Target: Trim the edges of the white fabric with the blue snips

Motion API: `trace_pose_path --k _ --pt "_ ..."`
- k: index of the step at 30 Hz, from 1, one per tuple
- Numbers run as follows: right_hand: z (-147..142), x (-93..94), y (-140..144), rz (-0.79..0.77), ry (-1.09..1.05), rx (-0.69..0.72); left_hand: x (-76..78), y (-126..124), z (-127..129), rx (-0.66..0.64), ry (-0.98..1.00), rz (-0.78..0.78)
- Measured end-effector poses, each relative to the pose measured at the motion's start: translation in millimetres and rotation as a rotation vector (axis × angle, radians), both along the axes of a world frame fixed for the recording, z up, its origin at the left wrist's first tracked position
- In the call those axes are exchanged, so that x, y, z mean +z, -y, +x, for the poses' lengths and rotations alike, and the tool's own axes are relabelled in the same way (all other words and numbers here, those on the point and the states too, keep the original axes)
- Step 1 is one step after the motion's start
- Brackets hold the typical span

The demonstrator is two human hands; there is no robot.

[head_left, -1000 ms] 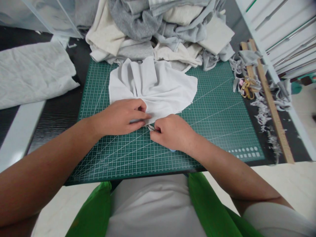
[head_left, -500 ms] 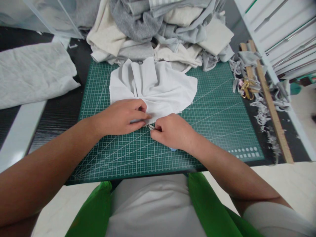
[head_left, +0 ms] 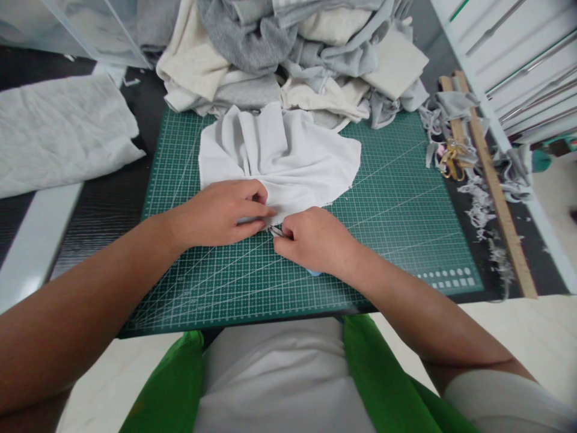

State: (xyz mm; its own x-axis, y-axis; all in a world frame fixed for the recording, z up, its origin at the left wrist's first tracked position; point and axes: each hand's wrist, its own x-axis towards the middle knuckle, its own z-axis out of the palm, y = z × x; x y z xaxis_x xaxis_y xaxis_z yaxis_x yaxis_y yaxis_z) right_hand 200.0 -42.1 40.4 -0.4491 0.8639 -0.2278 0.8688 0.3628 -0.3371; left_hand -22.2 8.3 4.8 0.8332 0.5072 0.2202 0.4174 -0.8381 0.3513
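A white piece of cloth [head_left: 311, 156] lies in gathered folds on the green cutting mat [head_left: 387, 240]. My left hand [head_left: 220, 210] rests on its near edge, with the fingertips and thumb closed on the fabric. Closed too, my right hand [head_left: 313, 237] grips small thread snips [head_left: 276, 231]. Their metal tips poke out past the thumb and meet the cloth's edge beside my left fingertips. A bit of blue shows under the right palm, perhaps the handle; the rest of the tool is hidden by the hand.
Behind the cloth rises a heap of grey and cream fabric pieces [head_left: 252, 42]. A folded grey cloth [head_left: 58, 132] lies at left. Along the right are gold-handled scissors [head_left: 451, 161], wooden strips [head_left: 500, 198] and fabric scraps [head_left: 480, 207]. A clear plastic bin [head_left: 103, 30] stands back left.
The snips' tips sit at a slightly different angle at the cloth's edge. Both hands and the cloth stay nearly in place; the view has shifted slightly.
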Motion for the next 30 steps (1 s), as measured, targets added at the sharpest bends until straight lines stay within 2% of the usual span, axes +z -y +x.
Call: trace_pose_path --k 8,30 --pt "-2.4 0.8 0.4 0.015 0.059 0.030 0.9 -0.3 -1.2 -0.005 -0.001 0.000" --pt "3.4 -1.1 1.9 0.033 -0.001 0.032 0.4 -0.3 -2.0 -0.007 -0.005 0.003"
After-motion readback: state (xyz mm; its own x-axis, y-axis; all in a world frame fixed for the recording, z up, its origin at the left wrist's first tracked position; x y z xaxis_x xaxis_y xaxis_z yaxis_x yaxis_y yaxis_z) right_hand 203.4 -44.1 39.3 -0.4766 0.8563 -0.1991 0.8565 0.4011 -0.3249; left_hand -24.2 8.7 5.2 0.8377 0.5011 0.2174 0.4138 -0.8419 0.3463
